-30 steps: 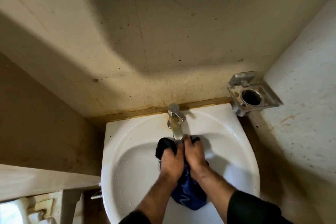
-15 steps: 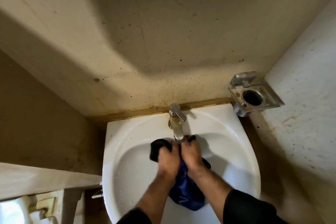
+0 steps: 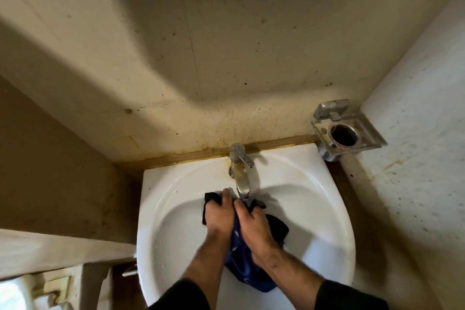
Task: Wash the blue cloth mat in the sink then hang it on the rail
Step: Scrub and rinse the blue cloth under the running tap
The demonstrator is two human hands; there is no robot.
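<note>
over the near half of the one white sink, two hands clench one bunched blue cloth mat between them: left hand and right hand, both closed tight on it, knuckles touching. just beyond stands one chrome tap at the back rim; further right, one metal holder on the wall.

A stained beige wall fills the far side, speckled with dark spots — a rusty-brown strip runs along its foot. At far right a chrome holder with a round dark opening is fixed to a white speckled side wall. A pale ledge juts in at near left
</note>
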